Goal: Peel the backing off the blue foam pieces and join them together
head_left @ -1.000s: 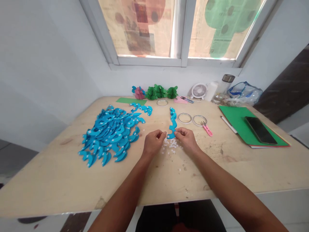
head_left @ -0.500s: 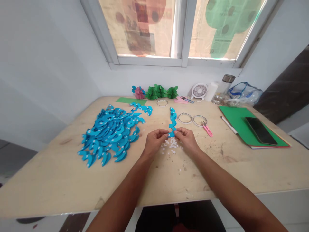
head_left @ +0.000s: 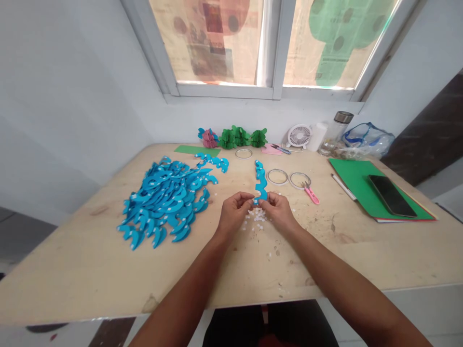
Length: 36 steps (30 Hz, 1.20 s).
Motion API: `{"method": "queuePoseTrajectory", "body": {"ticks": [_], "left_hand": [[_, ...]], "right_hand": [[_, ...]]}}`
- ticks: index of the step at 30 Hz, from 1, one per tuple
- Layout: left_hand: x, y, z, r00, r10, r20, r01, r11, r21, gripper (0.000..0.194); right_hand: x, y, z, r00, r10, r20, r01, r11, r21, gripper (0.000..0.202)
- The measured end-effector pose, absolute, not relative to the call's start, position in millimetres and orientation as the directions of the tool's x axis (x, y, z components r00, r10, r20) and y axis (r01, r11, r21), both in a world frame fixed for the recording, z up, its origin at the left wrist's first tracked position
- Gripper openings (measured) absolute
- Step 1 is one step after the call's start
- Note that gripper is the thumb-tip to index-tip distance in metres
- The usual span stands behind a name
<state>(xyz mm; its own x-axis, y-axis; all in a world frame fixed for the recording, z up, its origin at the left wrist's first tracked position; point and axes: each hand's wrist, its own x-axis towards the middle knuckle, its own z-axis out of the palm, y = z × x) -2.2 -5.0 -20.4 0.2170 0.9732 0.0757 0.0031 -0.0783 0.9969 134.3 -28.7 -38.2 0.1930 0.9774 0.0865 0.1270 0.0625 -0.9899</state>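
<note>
A wavy blue paper strip (head_left: 261, 181) with small white squares runs away from me at the middle of the table. My left hand (head_left: 233, 212) pinches the left side of its near end, fingers closed. On the right side of that end, my right hand (head_left: 278, 210) grips the paper between thumb and fingers. White paper bits (head_left: 257, 220) lie scattered just below my fingertips. To the left is a large heap of blue curved paper pieces (head_left: 166, 197), with a smaller blue group (head_left: 213, 162) behind it.
Tape rings (head_left: 277, 177) and pink-handled snips (head_left: 311, 193) lie right of the strip. Farther right, a black phone (head_left: 392, 195) rests on green sheets (head_left: 356, 183) beside a white pen (head_left: 343, 187). Green paper figures (head_left: 239, 137), a fan (head_left: 299, 136) and a bottle (head_left: 338, 126) stand along the wall.
The near end of the blue strip has shifted slightly and its bends look closer together. Both hands remain at that end, with the fingers moved a little.
</note>
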Motion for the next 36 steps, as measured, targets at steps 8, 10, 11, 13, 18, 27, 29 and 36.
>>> {"method": "queuePoseTrajectory", "body": {"ticks": [8, 10, 11, 13, 18, 27, 29, 36], "left_hand": [[-1.8, -5.1, -20.6, 0.230, 0.962, 0.147, 0.017, -0.155, 0.988, 0.014], [-1.6, -5.8, -20.4, 0.225, 0.959, 0.175, 0.041, -0.189, 0.981, 0.013], [-1.6, -6.1, -20.4, 0.228, 0.955, 0.189, 0.056, -0.206, 0.977, 0.013], [-1.7, -6.7, -20.6, 0.233, 0.946, 0.226, 0.096, -0.254, 0.962, 0.014], [-2.0, -8.1, -24.2, 0.209, 0.876, 0.435, 0.350, -0.482, 0.803, 0.016], [-1.6, -9.0, -27.0, 0.271, 0.606, 0.748, 0.633, -0.698, 0.336, 0.013], [-1.0, -9.5, -26.6, 0.301, 0.584, 0.754, 0.639, -0.710, 0.295, 0.014], [0.8, -9.2, -29.9, 0.352, 0.642, 0.681, 0.619, -0.705, 0.345, 0.018]], "right_hand": [[134.5, -30.5, -35.7, 0.194, 0.975, 0.109, 0.157, 0.079, -0.984, 0.026], [133.9, -30.5, -35.8, 0.183, 0.978, 0.098, 0.126, 0.075, -0.989, 0.025], [133.6, -30.3, -36.3, 0.180, 0.979, 0.091, 0.110, 0.072, -0.991, 0.025], [133.4, -29.5, -37.9, 0.176, 0.981, 0.080, 0.083, 0.066, -0.994, 0.023], [134.8, -27.1, -42.0, 0.198, 0.976, 0.095, 0.105, 0.075, -0.992, 0.023], [134.5, -28.0, -40.6, 0.251, 0.956, 0.150, 0.228, 0.092, -0.969, 0.023], [134.6, -27.9, -40.8, 0.252, 0.956, 0.147, 0.237, 0.087, -0.968, 0.024], [134.7, -28.1, -40.9, 0.252, 0.951, 0.179, 0.291, 0.102, -0.951, 0.023]]}}
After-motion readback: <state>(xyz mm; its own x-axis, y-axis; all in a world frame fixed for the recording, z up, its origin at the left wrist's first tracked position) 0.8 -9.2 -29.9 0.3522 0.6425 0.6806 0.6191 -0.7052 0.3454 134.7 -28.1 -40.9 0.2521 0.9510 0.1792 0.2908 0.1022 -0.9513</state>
